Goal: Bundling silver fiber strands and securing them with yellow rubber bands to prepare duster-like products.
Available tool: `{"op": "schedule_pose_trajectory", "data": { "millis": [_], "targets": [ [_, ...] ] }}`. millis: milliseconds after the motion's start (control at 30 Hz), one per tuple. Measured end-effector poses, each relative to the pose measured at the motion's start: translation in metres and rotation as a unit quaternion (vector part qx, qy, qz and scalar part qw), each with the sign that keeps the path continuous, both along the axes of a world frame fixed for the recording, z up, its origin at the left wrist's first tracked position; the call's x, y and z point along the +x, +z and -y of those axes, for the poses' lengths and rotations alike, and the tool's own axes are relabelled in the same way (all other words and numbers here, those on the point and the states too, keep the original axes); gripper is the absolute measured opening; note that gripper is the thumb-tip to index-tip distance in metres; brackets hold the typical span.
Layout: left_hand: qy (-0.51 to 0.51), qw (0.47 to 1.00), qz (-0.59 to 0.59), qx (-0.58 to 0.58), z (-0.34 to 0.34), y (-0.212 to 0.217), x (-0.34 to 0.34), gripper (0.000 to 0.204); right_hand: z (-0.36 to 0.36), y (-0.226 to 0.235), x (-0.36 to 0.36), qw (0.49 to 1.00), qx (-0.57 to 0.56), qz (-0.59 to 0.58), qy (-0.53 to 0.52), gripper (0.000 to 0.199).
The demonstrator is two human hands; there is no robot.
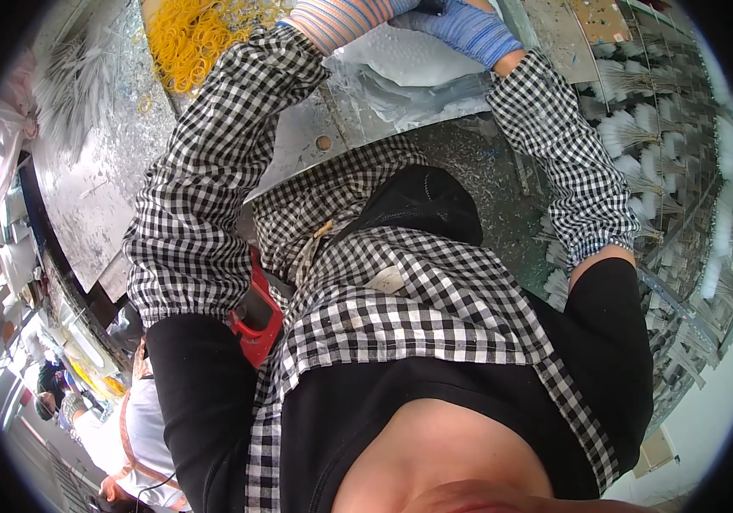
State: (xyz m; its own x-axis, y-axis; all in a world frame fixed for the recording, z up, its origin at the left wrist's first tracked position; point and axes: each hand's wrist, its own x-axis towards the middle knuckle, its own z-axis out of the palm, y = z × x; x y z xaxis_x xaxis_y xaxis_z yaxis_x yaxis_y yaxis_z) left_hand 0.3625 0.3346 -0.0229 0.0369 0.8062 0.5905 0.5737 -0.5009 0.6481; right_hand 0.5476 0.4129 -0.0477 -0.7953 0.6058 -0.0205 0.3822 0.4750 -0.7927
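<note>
Both my hands are at the top edge of the head view, partly cut off. My left hand (345, 20), in an orange, white and blue striped knit glove, reaches rightward with its fingers drawn together. My right hand (466, 32) wears a blue striped glove and is curled in toward the left one. A small dark piece (429, 7) shows between them; what they hold cannot be made out. Beneath the hands lies whitish translucent plastic sheeting (401, 64) at the edge of the metal worktable (298, 128). Black-and-white checked sleeves cover both forearms.
Yellow rubber bands (191, 43) are heaped left of my left hand. Pale bristle bundles (84, 77) lie farther left, and many more fill a rack (657, 145) on the right. A red plastic stool (257, 321) is by my left side. Another person (140, 427) sits at lower left.
</note>
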Motion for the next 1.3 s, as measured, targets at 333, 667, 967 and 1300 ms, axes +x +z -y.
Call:
{"op": "schedule_pose_trajectory", "data": {
  "millis": [333,667,967,1300],
  "targets": [
    [-0.04,0.947,-0.317,0.028,0.004,0.011,-0.001,0.053,0.005,-0.028,0.006,0.995,0.069,0.058,-0.036,0.049],
    [-0.043,0.958,-0.284,0.027,-0.003,0.006,0.002,0.053,-0.015,-0.065,0.006,0.97,0.173,0.162,-0.055,0.048],
    [0.24,0.967,0.076,-0.035,0.071,0.014,-0.016,0.045,0.058,0.072,0.022,0.951,0.288,-0.089,-0.065,0.025],
    [0.273,0.944,0.038,-0.179,0.195,-0.011,0.022,0.043,0.123,0.072,0.059,0.965,-0.014,-0.214,-0.151,0.011]
  ]
}}
